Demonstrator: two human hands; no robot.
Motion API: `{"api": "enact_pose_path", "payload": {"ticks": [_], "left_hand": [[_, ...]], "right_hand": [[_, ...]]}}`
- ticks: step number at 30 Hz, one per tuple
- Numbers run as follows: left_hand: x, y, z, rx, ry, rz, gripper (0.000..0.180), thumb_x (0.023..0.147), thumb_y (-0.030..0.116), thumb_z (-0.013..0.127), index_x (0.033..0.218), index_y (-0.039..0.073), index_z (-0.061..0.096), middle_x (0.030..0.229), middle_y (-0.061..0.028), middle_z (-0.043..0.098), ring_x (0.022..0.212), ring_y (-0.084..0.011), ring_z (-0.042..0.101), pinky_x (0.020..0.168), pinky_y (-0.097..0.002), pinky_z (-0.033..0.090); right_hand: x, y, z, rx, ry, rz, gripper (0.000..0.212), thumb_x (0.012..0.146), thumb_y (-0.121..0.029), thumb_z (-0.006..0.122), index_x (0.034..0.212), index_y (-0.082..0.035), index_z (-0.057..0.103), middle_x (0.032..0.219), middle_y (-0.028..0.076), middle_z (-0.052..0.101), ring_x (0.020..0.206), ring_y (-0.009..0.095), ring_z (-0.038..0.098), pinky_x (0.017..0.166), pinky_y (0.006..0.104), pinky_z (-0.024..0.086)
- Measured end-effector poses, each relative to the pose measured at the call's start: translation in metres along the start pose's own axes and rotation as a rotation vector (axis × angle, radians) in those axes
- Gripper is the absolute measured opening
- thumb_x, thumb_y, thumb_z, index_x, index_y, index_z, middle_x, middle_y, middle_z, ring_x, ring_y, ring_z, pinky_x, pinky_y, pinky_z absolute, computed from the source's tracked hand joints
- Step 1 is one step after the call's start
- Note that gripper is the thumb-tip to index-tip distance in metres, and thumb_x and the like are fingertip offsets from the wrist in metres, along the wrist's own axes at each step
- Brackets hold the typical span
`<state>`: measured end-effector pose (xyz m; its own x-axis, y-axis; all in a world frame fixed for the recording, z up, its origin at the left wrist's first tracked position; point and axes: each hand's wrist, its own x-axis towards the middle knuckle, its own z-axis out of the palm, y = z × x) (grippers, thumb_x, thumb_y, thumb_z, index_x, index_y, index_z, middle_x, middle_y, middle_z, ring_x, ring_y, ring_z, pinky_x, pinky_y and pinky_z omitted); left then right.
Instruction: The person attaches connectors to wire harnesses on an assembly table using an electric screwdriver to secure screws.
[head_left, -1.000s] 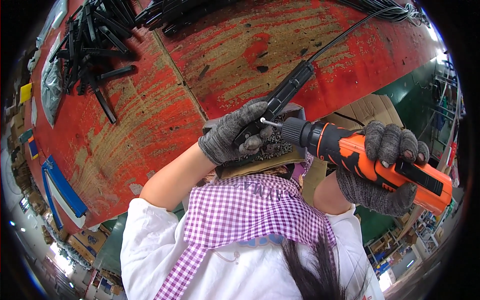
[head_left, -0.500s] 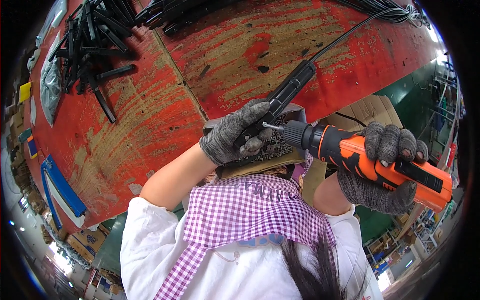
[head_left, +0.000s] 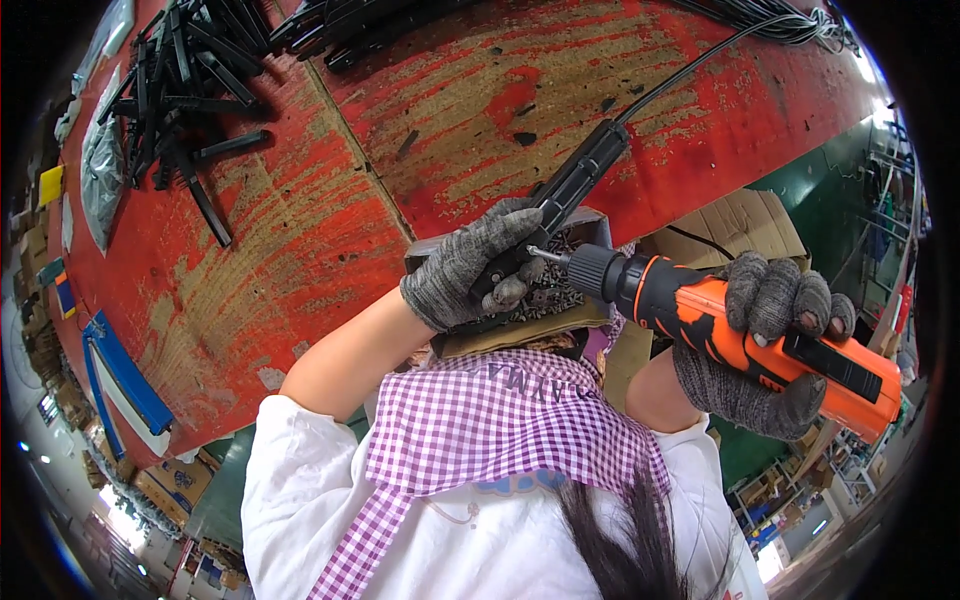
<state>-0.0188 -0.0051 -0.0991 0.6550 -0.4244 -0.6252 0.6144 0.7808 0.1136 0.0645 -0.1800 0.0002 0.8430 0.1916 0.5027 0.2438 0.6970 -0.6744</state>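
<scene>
My gloved left hand is closed around a long black plastic housing, tilted up to the right, with a grey cable running from its far end. In my gloved right hand is an orange and black cordless screwdriver, pointing left. Its bit meets the side of the housing beside my left fingertips; whether a screw sits at the tip is too small to tell. Below the housing, a box of small screws is partly hidden by my left hand.
Many black plastic strips lie heaped at the far left of the worn red table. A coil of cable lies at the far right. An open cardboard box stands beyond the table's right edge, and a blue-edged piece rests at the left.
The screwdriver's rear and my right hand have dipped slightly, and the bit is a little nearer the housing. My left hand has hardly moved.
</scene>
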Motion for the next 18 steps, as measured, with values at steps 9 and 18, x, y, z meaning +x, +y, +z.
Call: {"api": "enact_pose_path", "payload": {"ticks": [9,18], "left_hand": [[-0.0003,0.0013,0.0027,0.048,-0.014,0.053,0.038,0.082,0.032,0.053,0.111,0.012,0.04,0.063,-0.0054,0.052,0.036,-0.0075,0.043,0.031,-0.0161,0.032],[0.0004,0.0028,0.0014,0.069,-0.037,0.046,0.033,0.083,0.03,0.052,0.108,0.011,0.04,0.063,-0.004,0.051,0.036,-0.0079,0.043,0.032,-0.0166,0.034]], "right_hand": [[-0.0015,0.001,0.0018,-0.012,-0.075,-0.02,0.041,0.07,-0.022,0.065,0.099,-0.009,0.04,0.086,0.009,0.054,0.062,0.02,0.058,0.05,0.0343,0.048],[0.0018,0.0019,0.0048,-0.01,-0.054,0.02,0.041,0.068,-0.019,0.066,0.097,-0.009,0.039,0.081,0.009,0.053,0.058,0.019,0.054,0.053,0.0351,0.046]]}}
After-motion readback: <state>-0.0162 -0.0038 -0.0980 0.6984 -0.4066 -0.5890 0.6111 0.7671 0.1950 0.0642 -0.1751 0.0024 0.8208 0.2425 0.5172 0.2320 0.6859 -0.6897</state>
